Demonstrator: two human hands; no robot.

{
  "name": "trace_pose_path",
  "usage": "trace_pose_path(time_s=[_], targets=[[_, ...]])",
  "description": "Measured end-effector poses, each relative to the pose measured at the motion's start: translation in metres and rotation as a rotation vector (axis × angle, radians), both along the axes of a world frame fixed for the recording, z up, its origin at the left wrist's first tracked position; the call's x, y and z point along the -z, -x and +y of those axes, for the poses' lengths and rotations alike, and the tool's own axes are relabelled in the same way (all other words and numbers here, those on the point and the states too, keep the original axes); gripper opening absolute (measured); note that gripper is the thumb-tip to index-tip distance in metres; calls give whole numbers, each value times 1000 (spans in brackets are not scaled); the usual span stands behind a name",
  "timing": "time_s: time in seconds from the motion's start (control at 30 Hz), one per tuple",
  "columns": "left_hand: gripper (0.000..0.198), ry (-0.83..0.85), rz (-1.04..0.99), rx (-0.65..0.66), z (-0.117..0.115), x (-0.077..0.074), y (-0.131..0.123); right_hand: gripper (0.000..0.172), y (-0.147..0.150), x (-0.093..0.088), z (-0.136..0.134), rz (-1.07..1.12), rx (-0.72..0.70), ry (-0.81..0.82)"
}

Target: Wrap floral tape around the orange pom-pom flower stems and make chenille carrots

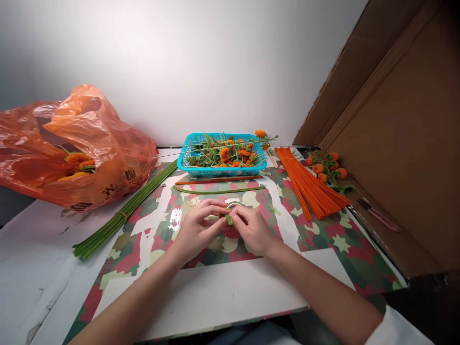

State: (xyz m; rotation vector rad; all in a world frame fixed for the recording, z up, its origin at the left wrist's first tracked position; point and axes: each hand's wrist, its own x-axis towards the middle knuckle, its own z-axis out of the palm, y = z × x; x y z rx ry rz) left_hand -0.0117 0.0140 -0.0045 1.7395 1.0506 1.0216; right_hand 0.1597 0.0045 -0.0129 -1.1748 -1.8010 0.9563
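Note:
Both my hands meet above the middle of the patterned table. My left hand [203, 223] pinches a small green and orange pipe-cleaner piece [229, 219] between thumb and fingertips. From the other side, the closed thumb and fingers of my right hand [251, 229] grip the same piece. Fingers cover much of it, so its full shape is hidden. Just beyond my hands lie loose green pipe cleaners [219, 190] and, behind them, orange pipe cleaners [219, 180]. Part of a pale ring-shaped item [235, 203] shows behind my fingertips.
A blue basket [223, 172] holds orange flowers and green stems. On the left are a bundle of green pipe cleaners [124, 215] and an orange plastic bag [122, 139]. To the right lie orange pipe cleaners [311, 187], flowers [318, 168], a pink-handled tool [384, 219] and cardboard [398, 143].

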Motion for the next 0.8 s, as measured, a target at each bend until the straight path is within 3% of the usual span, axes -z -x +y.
trace_pose_path(time_s=[0.13,0.2,0.33,0.53,0.7,0.8], targets=[[19,43,-40,-146,10,0,10,3,-5,-2,3,-193,-20,-113],[26,144,-83,-242,15,-1,15,10,-11,-3,5,-370,-6,-168],[37,262,-160,-367,20,-3,20,5,-29,-8,12,-590,-16,-141],[41,454,-154,-372,16,-5,17,6,-49,-17,19,-670,100,-172],[43,591,-169,-357,15,-2,14,17,-32,-8,16,-634,55,-271],[42,632,-173,-344,14,0,14,3,-21,1,15,-627,51,-232]])
